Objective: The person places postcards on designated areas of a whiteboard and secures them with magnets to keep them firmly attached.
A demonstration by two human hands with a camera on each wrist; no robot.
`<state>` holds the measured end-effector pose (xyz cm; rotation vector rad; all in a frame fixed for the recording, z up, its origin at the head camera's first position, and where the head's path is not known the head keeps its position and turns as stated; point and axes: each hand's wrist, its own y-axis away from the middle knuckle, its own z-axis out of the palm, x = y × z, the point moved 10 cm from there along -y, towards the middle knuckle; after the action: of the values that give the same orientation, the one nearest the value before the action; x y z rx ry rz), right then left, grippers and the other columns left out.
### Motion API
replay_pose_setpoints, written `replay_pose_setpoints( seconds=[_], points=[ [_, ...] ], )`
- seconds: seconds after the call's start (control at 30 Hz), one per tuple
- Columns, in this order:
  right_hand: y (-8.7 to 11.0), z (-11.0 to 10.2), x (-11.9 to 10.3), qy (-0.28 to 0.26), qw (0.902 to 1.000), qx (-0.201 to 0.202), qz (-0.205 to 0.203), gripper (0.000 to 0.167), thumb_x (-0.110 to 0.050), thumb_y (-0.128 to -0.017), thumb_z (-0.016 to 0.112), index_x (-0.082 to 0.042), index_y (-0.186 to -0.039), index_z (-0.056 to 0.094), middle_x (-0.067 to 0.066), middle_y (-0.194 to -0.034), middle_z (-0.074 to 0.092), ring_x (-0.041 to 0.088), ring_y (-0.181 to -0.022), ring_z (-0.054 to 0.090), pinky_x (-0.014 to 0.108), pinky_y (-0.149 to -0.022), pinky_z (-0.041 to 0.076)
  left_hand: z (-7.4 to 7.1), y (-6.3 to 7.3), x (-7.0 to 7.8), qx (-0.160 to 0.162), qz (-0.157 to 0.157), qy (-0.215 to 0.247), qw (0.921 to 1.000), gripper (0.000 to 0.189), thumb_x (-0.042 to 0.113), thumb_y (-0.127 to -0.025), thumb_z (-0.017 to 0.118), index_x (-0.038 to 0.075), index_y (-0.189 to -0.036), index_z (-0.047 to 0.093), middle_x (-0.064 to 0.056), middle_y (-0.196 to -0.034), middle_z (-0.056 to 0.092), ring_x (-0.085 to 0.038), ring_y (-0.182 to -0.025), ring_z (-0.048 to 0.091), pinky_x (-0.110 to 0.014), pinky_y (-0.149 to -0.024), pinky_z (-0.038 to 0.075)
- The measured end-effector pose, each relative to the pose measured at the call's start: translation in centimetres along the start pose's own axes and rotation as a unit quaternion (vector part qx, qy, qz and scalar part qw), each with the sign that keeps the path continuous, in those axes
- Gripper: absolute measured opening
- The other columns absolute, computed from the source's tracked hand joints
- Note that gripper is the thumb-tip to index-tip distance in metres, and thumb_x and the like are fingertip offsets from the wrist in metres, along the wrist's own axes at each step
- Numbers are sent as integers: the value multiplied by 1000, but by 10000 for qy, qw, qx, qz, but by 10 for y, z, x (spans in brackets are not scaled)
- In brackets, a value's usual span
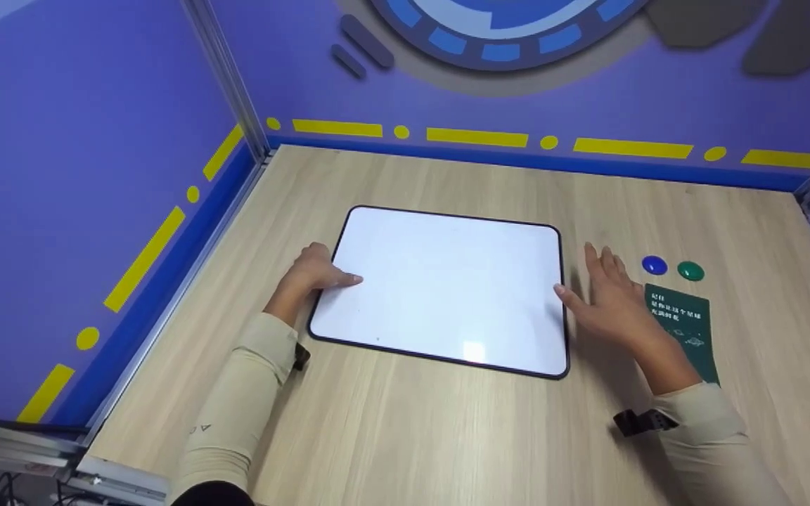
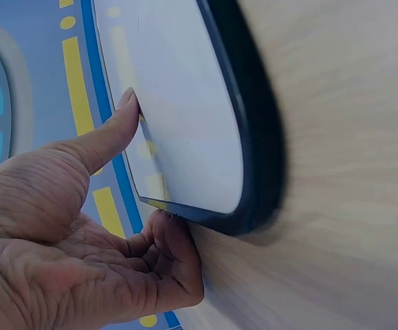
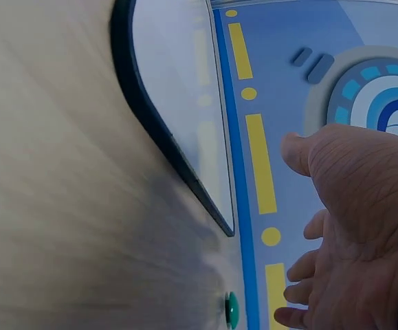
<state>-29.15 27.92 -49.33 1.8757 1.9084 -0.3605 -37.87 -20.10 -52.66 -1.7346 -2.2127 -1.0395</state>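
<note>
A whiteboard with rounded corners and a thin black rim lies on the table. My left hand grips its left edge: in the left wrist view the thumb lies over the white face and the fingers curl against the rim. Beyond the right edge, my right hand is spread with fingers extended. Its thumb points at the board's rim, and the right wrist view shows the right hand holding nothing, apart from the board.
Right of the right hand lie a blue round magnet-like disc and a green one. A dark green card with white print lies partly under the right forearm. Blue-purple panels border the wooden table at the back and left.
</note>
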Motion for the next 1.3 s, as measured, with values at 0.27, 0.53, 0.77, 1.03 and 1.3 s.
replay_pose_setpoints(
  seconds=[0.27,0.53,0.77,1.03,1.3],
  points=[
    [11,-17,21,53,9996,225,178,104,-67,-104,53,-9,-172,1,36,-175,1,63,-160,7,82,-123,10,1,-3,1,-63,106,-177,9998,101,42,-88,87,-11,-156,35,-30,-154,48,-42,-143,52,-53,-122,45],
    [32,-52,61,290,9977,591,176,98,-60,-105,58,3,-168,19,44,-166,23,69,-150,24,85,-114,26,4,-4,4,-206,140,-194,9995,104,43,-89,86,-11,-159,30,-30,-158,43,-42,-145,49,-53,-124,43],
    [44,-70,105,376,9945,505,834,102,-67,-103,55,7,-165,22,50,-156,27,66,-139,27,85,-108,35,-1,-5,0,-215,180,-257,9993,103,43,-90,85,-12,-159,31,-31,-158,43,-41,-142,50,-53,-124,43],
    [54,-76,138,279,9912,448,1216,97,-59,-102,63,16,-156,31,45,-138,39,59,-126,34,78,-101,42,-1,-3,-6,-325,97,-214,9992,105,43,-90,84,-11,-160,27,-31,-161,41,-41,-145,48,-54,-126,41],
    [57,-66,166,-91,9885,47,1511,106,-61,-100,65,19,-155,24,47,-143,34,61,-123,40,79,-106,40,2,-2,-1,-431,100,-232,9988,107,42,-91,84,-10,-162,25,-30,-164,37,-42,-150,45,-55,-128,39]
  ],
)
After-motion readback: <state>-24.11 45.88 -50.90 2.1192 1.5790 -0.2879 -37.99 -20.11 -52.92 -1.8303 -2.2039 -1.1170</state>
